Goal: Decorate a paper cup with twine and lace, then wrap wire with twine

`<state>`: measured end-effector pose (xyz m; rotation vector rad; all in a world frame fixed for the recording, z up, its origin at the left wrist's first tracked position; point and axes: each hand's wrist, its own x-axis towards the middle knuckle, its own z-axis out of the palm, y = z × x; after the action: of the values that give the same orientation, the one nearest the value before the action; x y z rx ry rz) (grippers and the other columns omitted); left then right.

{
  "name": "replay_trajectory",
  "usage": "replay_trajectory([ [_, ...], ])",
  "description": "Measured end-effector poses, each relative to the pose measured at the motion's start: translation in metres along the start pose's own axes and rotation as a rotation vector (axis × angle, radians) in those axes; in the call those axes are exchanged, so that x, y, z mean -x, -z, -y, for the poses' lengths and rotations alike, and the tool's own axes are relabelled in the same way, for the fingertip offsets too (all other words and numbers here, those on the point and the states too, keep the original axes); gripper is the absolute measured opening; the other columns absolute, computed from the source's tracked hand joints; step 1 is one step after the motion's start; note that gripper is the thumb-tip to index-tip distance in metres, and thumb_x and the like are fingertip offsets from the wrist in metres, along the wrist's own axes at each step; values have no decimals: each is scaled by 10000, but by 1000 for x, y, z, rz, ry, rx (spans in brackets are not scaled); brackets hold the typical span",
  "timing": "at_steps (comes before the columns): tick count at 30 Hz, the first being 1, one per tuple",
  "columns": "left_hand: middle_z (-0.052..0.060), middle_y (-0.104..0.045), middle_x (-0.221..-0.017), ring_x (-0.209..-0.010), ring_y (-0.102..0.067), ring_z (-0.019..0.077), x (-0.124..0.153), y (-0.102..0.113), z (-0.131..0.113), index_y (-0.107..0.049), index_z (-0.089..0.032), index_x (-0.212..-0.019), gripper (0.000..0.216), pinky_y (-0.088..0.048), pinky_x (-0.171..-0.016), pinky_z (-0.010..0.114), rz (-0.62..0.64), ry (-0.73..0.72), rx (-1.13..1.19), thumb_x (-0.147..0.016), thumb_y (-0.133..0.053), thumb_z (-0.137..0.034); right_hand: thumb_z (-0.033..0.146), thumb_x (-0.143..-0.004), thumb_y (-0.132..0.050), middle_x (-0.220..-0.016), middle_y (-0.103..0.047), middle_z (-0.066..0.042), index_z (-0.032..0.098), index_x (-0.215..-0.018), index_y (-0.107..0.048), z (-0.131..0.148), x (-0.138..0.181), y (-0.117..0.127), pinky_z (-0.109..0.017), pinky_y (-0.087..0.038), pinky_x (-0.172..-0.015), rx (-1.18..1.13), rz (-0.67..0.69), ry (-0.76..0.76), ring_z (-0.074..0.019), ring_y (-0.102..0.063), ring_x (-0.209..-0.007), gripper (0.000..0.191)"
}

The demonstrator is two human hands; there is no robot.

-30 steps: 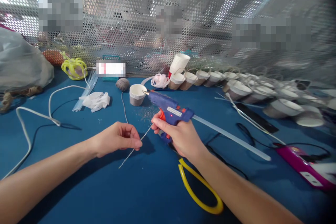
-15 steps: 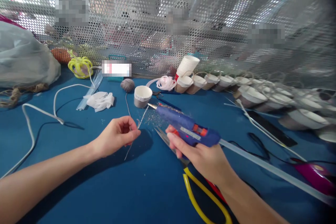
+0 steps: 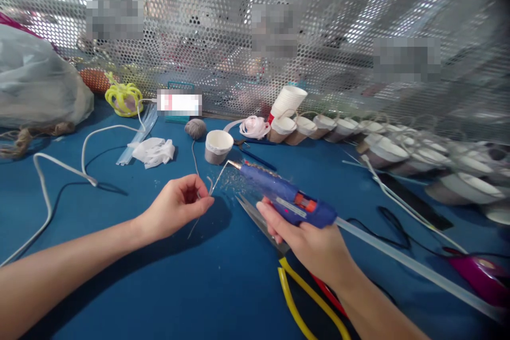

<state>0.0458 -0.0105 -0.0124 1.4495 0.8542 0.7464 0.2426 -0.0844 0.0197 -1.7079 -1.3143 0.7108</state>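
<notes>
My left hand (image 3: 179, 204) is closed in a pinch on grey yarn (image 3: 195, 156), which runs back to a small yarn ball (image 3: 195, 128). A thin loose end hangs below the fingers. In my right hand (image 3: 314, 247) is a blue hot glue gun (image 3: 274, 183), with a long clear glue stick (image 3: 394, 252) out of its rear. Its metal nozzle points left. A thin pale strand spans from the nozzle tip to the pinched fingers; whether it is glue or yarn I cannot tell. Just behind stands a white-rimmed grey paper cup (image 3: 219, 147). Scissors (image 3: 292, 303) lie partly under my right hand.
Rows of small cups (image 3: 384, 150) with string handles line the right. Stacked white cups (image 3: 290, 100), a white ribbon coil (image 3: 255, 126) and pliers (image 3: 258, 155) lie at the back. Left are crumpled white cloth (image 3: 153, 152), glue sticks (image 3: 137, 141) and a white cord (image 3: 43, 186).
The glue gun and my right hand have shifted very slightly right, partly with the camera's view. My left hand keeps its pinch on the yarn.
</notes>
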Motion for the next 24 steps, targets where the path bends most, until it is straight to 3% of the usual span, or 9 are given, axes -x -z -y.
replay_trajectory([
  [10, -65, -438, -525, -446, -365, 41, -1, 0, 1, -453, -155, -656, 229, -288, -430, 171, -7, -9, -21, -704, -609, -315, 392, -625, -714, -420, -551, 25, 244, -546, -612, -8, 0, 1, -273, -440, -417, 36, 31, 73, -137, -512, -363, 196],
  [19, -66, -429, -533, -461, -353, 42, 0, 0, 0, -446, -154, -661, 214, -286, -438, 172, 0, -9, -46, -713, -594, -300, 403, -703, -642, -427, -530, 21, 238, -474, -529, 3, 0, 3, -261, -475, -442, 78, 27, 95, -129, -513, -377, 304],
  [24, -67, -421, -533, -461, -338, 44, 0, 1, 2, -452, -155, -661, 207, -271, -434, 173, -13, -32, -73, -710, -593, -298, 418, -655, -679, -446, -565, 3, 241, -544, -596, -4, -2, 1, -283, -496, -478, 111, -69, 227, -180, -582, -462, 225],
])
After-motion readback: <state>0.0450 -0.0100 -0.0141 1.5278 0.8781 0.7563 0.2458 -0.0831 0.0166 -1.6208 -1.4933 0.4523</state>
